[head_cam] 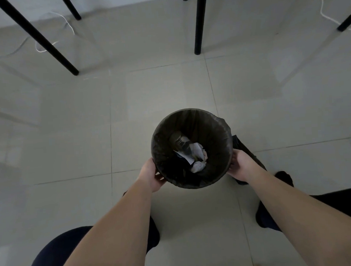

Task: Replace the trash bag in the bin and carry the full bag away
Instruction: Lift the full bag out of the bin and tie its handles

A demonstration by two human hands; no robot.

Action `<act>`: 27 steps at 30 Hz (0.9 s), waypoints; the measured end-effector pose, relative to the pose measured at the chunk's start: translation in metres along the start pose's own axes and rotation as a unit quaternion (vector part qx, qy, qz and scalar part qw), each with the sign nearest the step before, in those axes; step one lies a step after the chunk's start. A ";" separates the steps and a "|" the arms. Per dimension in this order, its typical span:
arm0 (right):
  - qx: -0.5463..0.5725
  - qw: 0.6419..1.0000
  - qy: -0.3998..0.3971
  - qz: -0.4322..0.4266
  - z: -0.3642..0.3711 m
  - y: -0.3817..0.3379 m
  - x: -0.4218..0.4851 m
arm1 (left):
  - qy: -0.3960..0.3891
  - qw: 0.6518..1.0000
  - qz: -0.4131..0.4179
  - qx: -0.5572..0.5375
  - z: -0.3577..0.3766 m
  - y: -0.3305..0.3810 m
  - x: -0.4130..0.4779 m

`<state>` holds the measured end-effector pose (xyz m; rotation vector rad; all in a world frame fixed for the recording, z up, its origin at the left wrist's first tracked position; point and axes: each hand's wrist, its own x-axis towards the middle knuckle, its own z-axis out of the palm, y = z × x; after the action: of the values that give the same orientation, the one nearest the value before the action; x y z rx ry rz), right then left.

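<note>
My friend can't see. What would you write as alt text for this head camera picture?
Seen from above, a person's left hand and right hand hold the sides of a round bin lined with a black bag on a pale tiled floor. Crumpled paper and a clear bottle lie inside; black furniture legs stand beyond.

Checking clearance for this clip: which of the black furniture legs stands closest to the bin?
The upright leg directly beyond the bin, just right of centre; the slanted left leg and the far-right leg stand farther off.
</note>
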<state>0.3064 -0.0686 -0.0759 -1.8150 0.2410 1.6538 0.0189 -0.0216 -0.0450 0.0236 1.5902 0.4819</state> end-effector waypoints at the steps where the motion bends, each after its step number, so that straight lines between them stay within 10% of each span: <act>1: -0.001 1.000 0.007 0.000 -0.001 -0.001 0.001 | 0.006 1.000 0.000 0.000 0.000 -0.002 0.001; 15: 0.119 0.990 0.009 -0.081 -0.007 -0.022 -0.025 | 0.026 0.986 0.062 -0.155 -0.021 0.011 0.000; 27: -0.091 0.985 0.003 -0.144 0.011 -0.058 -0.070 | 0.018 0.997 -0.045 -0.056 -0.023 0.021 -0.023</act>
<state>0.3163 -0.0382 0.0100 -1.8859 -0.1702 1.5063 -0.0072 -0.0161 -0.0162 -0.1420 1.5905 0.5038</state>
